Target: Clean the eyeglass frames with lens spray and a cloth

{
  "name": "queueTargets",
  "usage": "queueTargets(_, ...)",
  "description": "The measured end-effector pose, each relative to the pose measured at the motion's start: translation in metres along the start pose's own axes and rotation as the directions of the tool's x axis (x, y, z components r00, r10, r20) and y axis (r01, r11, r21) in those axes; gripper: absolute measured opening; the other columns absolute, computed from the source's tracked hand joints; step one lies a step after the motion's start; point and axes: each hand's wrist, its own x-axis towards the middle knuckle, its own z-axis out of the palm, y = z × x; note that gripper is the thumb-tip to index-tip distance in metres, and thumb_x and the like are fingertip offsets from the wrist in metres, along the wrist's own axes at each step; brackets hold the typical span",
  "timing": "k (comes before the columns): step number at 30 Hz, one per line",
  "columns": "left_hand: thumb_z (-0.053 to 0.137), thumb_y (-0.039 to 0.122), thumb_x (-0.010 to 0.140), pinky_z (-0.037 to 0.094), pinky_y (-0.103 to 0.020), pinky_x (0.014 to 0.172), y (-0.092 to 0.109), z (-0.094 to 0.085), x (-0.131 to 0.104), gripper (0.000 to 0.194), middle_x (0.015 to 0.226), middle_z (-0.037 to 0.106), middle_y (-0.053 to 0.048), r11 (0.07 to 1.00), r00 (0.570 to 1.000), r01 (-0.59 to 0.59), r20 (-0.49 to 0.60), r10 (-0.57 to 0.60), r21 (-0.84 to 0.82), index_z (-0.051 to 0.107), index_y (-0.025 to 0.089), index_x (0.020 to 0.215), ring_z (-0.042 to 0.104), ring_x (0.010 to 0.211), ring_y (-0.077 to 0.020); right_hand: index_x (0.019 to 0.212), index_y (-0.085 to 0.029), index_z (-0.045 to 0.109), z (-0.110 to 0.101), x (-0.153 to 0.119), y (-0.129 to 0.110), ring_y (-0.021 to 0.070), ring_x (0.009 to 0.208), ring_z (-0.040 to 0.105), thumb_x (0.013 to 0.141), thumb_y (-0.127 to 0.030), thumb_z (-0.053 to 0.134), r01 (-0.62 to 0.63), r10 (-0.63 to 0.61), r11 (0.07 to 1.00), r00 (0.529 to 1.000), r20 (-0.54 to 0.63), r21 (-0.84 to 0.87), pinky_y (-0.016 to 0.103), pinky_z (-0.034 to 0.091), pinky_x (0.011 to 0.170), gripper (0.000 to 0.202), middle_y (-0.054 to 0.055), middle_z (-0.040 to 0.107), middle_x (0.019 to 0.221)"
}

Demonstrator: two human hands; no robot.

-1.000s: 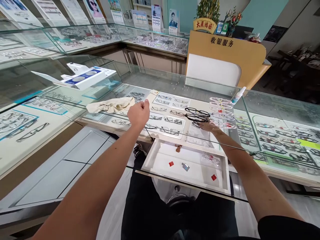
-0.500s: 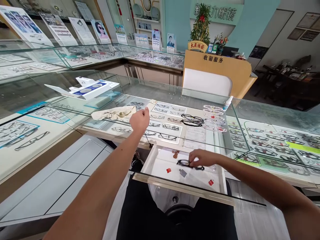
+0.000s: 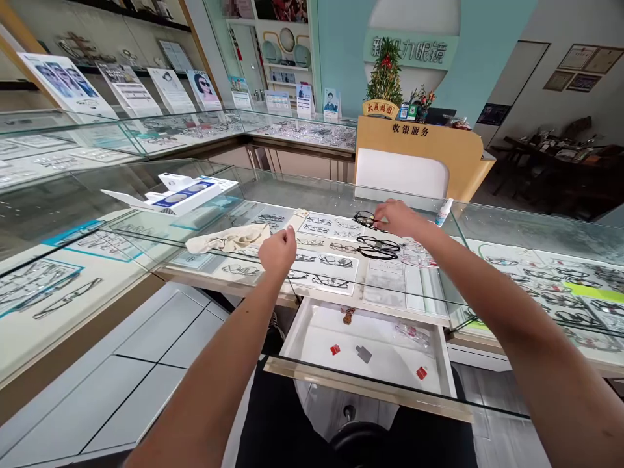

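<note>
while the drawer (image 3: 312, 331) stands open, the dark glasses (image 3: 364, 219) that i had over it a moment ago are now beyond it, at the far side of the glass top; this suggests a move into the countertop group. my right hand (image 3: 396, 218) pinches their near end between thumb and fingers; whether they touch the glass, i cannot tell. between them and the drawer lie two black frames (image 3: 378, 248), with clear frames (image 3: 418, 255) to their right, partly under my forearm. my left hand (image 3: 277, 252), beyond the drawer's left end, is curled closed beside a cream cloth (image 3: 229, 239); i see nothing in its fingers.

containers: the drawer holds two red packets (image 3: 335, 350) set apart, a grey piece (image 3: 363, 353) between them, a brown item (image 3: 348, 316) at the back and a clear bag (image 3: 412, 335) at back right. the display case (image 3: 409, 315), behind the drawer, contains rows of eyeglasses (image 3: 330, 281). far left of the drawer, an open white box (image 3: 221, 188) shows a blue insert (image 3: 188, 194).
</note>
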Motion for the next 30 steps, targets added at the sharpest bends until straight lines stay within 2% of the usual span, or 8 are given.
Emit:
queueTargets(3,0.034,0.054,0.115,0.026,-0.037,0.069,-0.003,0.002,0.002,0.056,0.077,0.07,-0.013,1.0,1.0,-0.002,0.005,0.002,0.001,0.053,0.024,0.071,0.064,0.081,-0.03,0.104,-0.017,0.087,0.026,0.023,0.018,0.0374,0.128,0.061,0.107,-0.027,0.06,-0.077,0.09,0.98,0.994,0.061,-0.185,0.049,0.045,0.11,0.029,0.016,0.081,0.131)
queueTargets(8,0.035,0.056,0.115,0.026,-0.037,0.068,-0.006,0.004,0.005,0.057,0.078,0.072,-0.013,1.0,1.0,-0.002,-0.002,0.002,0.02,0.057,0.024,0.072,0.065,0.081,-0.0304,0.11,-0.018,0.086,0.05,0.031,0.034,0.0383,0.134,0.059,0.109,-0.029,0.056,-0.136,0.158,0.966,0.984,0.084,-0.221,0.051,0.044,0.114,0.032,0.016,0.079,0.138)
queueTargets(16,0.036,0.055,0.115,0.027,-0.037,0.069,-0.003,0.002,0.004,0.056,0.081,0.073,-0.014,1.0,1.0,0.005,0.011,-0.005,0.023,0.057,0.024,0.074,0.068,0.085,-0.0317,0.117,-0.019,0.085,0.058,0.023,0.032,0.0394,0.139,0.061,0.108,-0.034,0.063,-0.171,0.191,0.971,0.975,0.113,-0.166,0.053,0.046,0.116,0.028,0.016,0.077,0.143)
queueTargets(20,0.036,0.056,0.114,0.028,-0.037,0.069,-0.004,0.003,0.004,0.055,0.078,0.071,-0.013,1.0,1.0,0.003,0.003,-0.003,0.011,0.055,0.024,0.072,0.066,0.082,-0.0307,0.127,-0.018,0.08,0.05,0.017,0.025,0.0392,0.141,0.061,0.107,-0.035,0.066,-0.203,0.216,0.97,0.972,0.092,-0.135,0.052,0.048,0.117,0.03,0.017,0.076,0.146)
queueTargets(23,0.036,0.055,0.113,0.027,-0.037,0.068,-0.005,0.003,0.004,0.055,0.073,0.067,-0.011,1.0,1.0,0.003,0.016,-0.003,-0.004,0.052,0.024,0.071,0.063,0.077,-0.0288,0.126,-0.018,0.077,0.033,0.002,-0.005,0.0361,0.137,0.063,0.108,-0.03,0.063,-0.147,0.147,0.989,0.982,-0.115,0.005,0.049,0.049,0.116,0.026,0.016,0.074,0.145)
queueTargets(26,0.036,0.054,0.113,0.027,-0.038,0.068,-0.005,0.003,0.003,0.055,0.071,0.065,-0.011,1.0,1.0,-0.002,0.011,0.003,-0.008,0.049,0.024,0.069,0.06,0.075,-0.028,0.113,-0.023,0.074,0.016,-0.034,-0.07,0.0313,0.121,0.067,0.108,-0.029,0.061,0.14,-0.045,0.965,0.923,-0.383,0.224,0.046,0.053,0.107,0.015,0.011,0.076,0.122)
queueTargets(28,0.038,0.053,0.113,0.027,-0.038,0.067,-0.004,0.003,0.002,0.054,0.071,0.065,-0.01,1.0,1.0,-0.01,-0.012,0.01,-0.005,0.048,0.024,0.069,0.06,0.075,-0.0277,0.109,-0.025,0.072,0.017,-0.066,-0.121,0.0272,0.111,0.069,0.111,-0.032,0.06,0.344,-0.219,0.89,0.899,-0.38,0.3,0.043,0.053,0.102,0.014,0.008,0.076,0.115)
queueTargets(30,0.038,0.051,0.113,0.027,-0.038,0.067,-0.003,0.003,0.001,0.053,0.073,0.066,-0.011,1.0,1.0,-0.014,-0.022,0.014,0.003,0.048,0.024,0.069,0.061,0.076,-0.0279,0.108,-0.025,0.071,0.036,-0.097,-0.164,0.0255,0.101,0.067,0.111,-0.037,0.062,0.45,-0.373,0.833,0.887,-0.272,0.323,0.041,0.052,0.092,0.016,0.008,0.076,0.11)
